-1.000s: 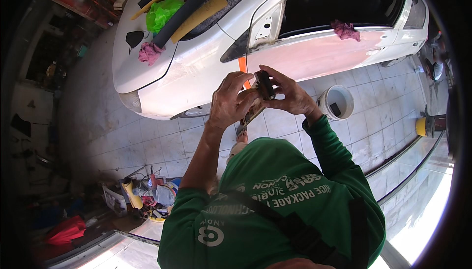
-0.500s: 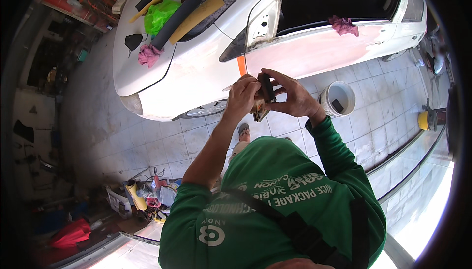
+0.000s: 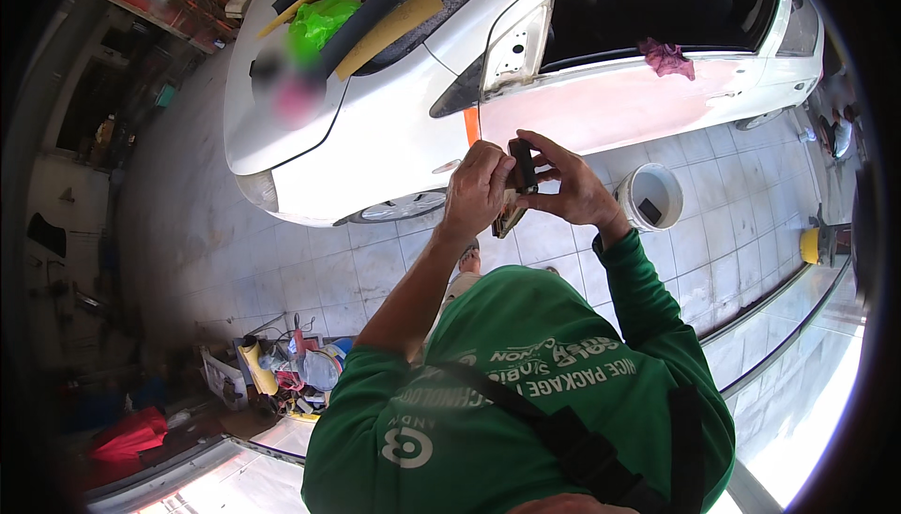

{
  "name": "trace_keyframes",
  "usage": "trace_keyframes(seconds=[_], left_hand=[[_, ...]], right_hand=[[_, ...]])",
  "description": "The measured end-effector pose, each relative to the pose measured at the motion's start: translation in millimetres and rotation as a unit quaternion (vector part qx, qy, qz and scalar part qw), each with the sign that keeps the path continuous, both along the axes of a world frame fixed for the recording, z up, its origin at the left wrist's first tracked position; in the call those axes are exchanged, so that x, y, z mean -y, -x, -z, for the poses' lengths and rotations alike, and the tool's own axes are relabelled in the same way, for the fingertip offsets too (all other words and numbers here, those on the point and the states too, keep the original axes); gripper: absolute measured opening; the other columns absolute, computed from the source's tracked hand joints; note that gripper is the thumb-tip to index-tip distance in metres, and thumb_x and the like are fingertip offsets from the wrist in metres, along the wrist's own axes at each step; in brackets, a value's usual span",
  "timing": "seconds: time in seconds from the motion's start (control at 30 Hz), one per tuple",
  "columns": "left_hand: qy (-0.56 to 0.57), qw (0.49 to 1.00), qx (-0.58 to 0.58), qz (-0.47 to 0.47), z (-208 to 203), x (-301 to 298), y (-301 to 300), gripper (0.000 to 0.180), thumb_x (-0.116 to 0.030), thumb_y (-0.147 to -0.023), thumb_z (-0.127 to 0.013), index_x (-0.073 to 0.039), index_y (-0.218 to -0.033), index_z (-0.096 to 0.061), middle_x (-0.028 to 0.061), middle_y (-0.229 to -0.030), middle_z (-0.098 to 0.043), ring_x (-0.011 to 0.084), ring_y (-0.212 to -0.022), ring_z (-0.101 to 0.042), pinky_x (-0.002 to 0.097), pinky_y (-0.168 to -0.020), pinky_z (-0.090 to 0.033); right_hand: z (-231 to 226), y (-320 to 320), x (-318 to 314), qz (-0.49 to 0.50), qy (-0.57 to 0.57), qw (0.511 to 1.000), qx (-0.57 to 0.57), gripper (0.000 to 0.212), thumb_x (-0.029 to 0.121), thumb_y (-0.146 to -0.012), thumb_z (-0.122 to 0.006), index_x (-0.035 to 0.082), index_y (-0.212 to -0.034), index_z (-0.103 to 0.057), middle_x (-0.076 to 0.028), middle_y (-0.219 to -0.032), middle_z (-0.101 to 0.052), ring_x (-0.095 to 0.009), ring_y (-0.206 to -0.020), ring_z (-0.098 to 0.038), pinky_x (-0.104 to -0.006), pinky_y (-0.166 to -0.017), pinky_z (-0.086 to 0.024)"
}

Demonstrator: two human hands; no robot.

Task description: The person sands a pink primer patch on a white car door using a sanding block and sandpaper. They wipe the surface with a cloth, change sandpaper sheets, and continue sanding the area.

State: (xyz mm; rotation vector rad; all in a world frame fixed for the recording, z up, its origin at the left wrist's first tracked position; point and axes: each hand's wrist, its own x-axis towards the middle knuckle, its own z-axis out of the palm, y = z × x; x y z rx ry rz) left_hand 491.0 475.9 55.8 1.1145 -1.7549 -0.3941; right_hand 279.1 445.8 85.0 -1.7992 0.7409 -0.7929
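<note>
A small dark rectangular block is held up between my hands in front of the car's side. My right hand grips it with the thumb below and the fingers above. My left hand has its fingers bent and pressed together at the block's left side, against a brownish sheet-like edge. Fingers partly hide both pieces. Beyond them stands a white car with a pinkish patch on its door and an orange strip near the door gap.
A white bucket with a dark block inside stands on the tiled floor to my right. Dark and tan pads and a green bag lie on the hood. A purple cloth hangs at the window. Tools are piled at lower left.
The car and bucket sit slightly farther right in the picture, as do both hands. My hands keep hold around the block, with little change in grip.
</note>
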Motion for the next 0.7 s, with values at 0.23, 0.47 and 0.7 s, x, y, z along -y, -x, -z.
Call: trace_keyframes(seconds=[0.23,0.47,0.7], left_hand=[[-0.145,0.983,-0.11,-0.02,12.5,8.2,-1.5,0.029,-0.022,-0.11,-0.064,0.002,-0.094,-0.063,0.0069,-0.083,-0.063,0.0129,-0.071,-0.058,0.0317,-0.066,-0.049],[-0.334,0.912,-0.215,0.103,14.7,1.3,-24.8,0.037,-0.035,-0.107,-0.069,-0.002,-0.122,-0.063,0.0023,-0.091,-0.067,0.0103,-0.076,-0.067,0.0277,-0.07,-0.058],[-0.251,0.798,-0.548,0.013,-8.0,21.0,-15.4,0.041,-0.041,-0.104,-0.071,-0.005,-0.114,-0.057,0.0024,-0.076,-0.057,0.013,-0.061,-0.058,0.0326,-0.055,-0.058]], right_hand=[[10.0,-3.3,6.3,0.004,-0.033,0.999,-0.012,0.094,0.012,-0.082,-0.093,0.005,-0.161,-0.042,-0.015,-0.141,-0.064,-0.024,-0.117,-0.069,-0.0409,-0.099,-0.06],[11.5,5.2,38.7,0.038,-0.118,0.98,0.157,0.101,0.037,-0.089,-0.088,-0.001,-0.164,-0.032,-0.017,-0.148,-0.058,-0.028,-0.125,-0.063,-0.044,-0.109,-0.051],[67.4,-0.7,2.2,-0.071,-0.226,0.965,0.114,0.105,0.025,-0.092,-0.085,-0.002,-0.168,-0.019,-0.021,-0.169,-0.037,-0.031,-0.146,-0.049,-0.0431,-0.113,-0.049]])
